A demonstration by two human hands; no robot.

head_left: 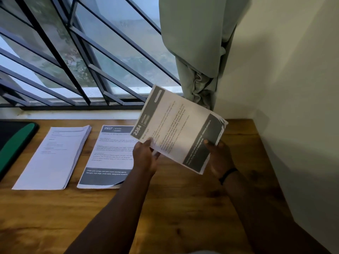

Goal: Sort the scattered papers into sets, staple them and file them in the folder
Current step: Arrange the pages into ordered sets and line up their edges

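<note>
Holding a sheet (180, 130) up in the air, both hands are at centre-right of the frame, above the desk (113, 213). The left hand (145, 156) pinches the sheet's lower left corner, thumb on top & fingers curled under. The right hand (219, 156) grips the lower right edge, thumb on the dark footer band, other fingers behind the paper. A black band (228, 175) is on the right wrist. The sheet is tilted, its header reads "2384", w/ a dark band at each end; one corner near the right hand is curled.

On the desk, left of centre, lie two more paper piles. A thick stack (53, 158) w/ faint text lies flat at centre-left. Just beside it on the right is a printed set (108, 158) headed "2937", its lower right corner curling up; the left forearm covers part of its right edge. The 2 piles are near but do not touch.

At the far left edge a dark folder (13, 143) w/ a green stripe lies on the desk, partly out of frame.

The desk is brown wood w/ visible grain & fills the lower half. It meets a cream wall (286, 79) on the right. Upper left is a window (117, 50) w/ dark slanted bars (60, 52); the view outside is blurred. A pale green curtain (200, 48) hangs bunched at top centre, between window & wall.
</note>
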